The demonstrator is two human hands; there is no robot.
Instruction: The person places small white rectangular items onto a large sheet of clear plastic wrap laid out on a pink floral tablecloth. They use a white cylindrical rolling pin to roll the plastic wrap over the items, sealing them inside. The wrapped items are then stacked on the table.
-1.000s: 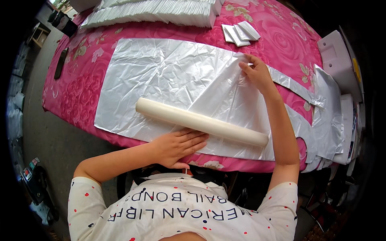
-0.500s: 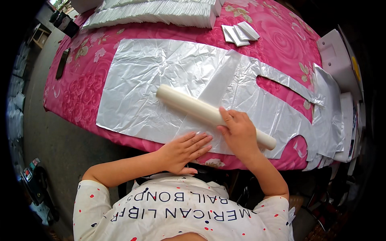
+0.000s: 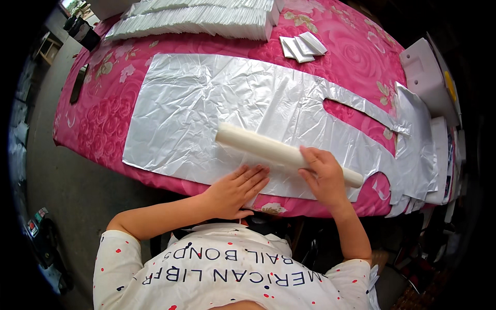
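A stack of thin silvery plastic sheets (image 3: 181, 108) lies spread across the table, wrinkled, with long rounded cut-outs toward its right end. My right hand (image 3: 326, 175) is closed around a cream-white cylindrical roller (image 3: 261, 146), which slants over the sheets from upper left to lower right. Whether the roller presses on the plastic or hovers just above it, I cannot tell. My left hand (image 3: 235, 191) rests flat at the near edge of the sheets, fingers stretched out and holding nothing. A narrow pale fold (image 3: 273, 106) runs up the plastic beyond the roller.
A pink flowered cloth (image 3: 356, 39) covers the table. Long rows of folded white packets (image 3: 196, 23) stand at the far side, with a few loose packets (image 3: 303, 47) nearby. A white foam box (image 3: 426, 77) is at right; a dark phone-like object (image 3: 79, 83) lies at left.
My right hand and the roller have moved right and slightly nearer to me. The pale flap beyond the roller has become narrower. My left hand stays flat at nearly the same place.
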